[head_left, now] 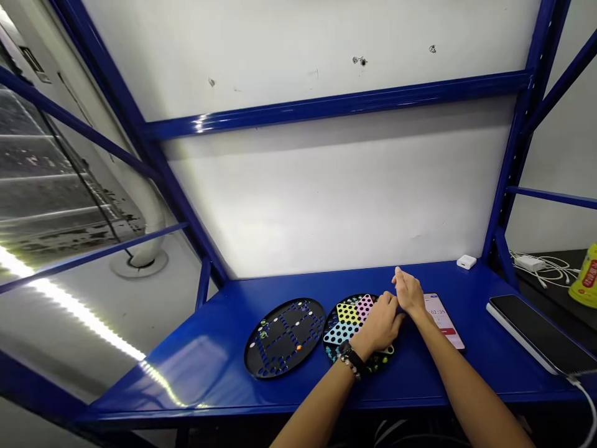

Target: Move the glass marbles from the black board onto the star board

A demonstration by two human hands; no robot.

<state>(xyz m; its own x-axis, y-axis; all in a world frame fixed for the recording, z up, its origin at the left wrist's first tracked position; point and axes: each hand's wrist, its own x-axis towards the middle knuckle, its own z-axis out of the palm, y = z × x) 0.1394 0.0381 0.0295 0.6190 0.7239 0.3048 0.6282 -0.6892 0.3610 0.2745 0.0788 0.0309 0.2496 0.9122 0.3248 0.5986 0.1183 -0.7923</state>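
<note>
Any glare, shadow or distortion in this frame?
Head view: bright streak crosses lower left onto the blue table; head view: glint on the back rail, soft shadow beneath; head view: blue posts splay toward the top, likely wide-angle distortion.

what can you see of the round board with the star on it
The star board is round and black-rimmed, apparently plastic. Its star shows yellow, pink and pale-blue areas dotted with dark holes, and small teal and green spots show near the rim. It lies flat on the blue table. The left hand hides part of its right side; whether they touch is unclear.
</note>
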